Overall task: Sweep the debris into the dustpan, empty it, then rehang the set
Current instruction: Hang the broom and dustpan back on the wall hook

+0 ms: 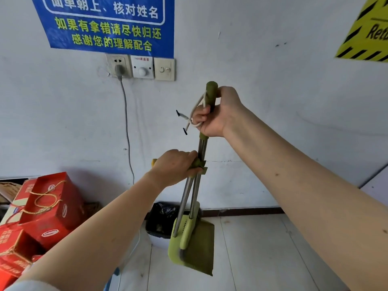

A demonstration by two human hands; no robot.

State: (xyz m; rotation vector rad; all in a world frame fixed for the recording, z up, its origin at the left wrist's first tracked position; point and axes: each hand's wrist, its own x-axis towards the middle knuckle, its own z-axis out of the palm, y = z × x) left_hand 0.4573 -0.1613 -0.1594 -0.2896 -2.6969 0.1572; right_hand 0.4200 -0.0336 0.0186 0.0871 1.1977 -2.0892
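Observation:
A green broom and dustpan set hangs upright in front of the white wall, held off the floor. My right hand [218, 112] grips the olive-green broom handle [211, 89] near its top, with a white hanging cord [196, 114] looped beside the fingers. Lower down, my left hand [176, 166] grips the green clip [201, 164] where the two metal poles [194, 185] meet. The light green dustpan [176, 248] and the dark broom head [201, 246] hang together at the bottom.
A bin with a black bag [159, 221] stands on the floor behind the dustpan. Red gift boxes [48, 206] are stacked at the left. On the wall are a socket panel [140, 67] with a grey cable [127, 131], a blue sign and a yellow sign.

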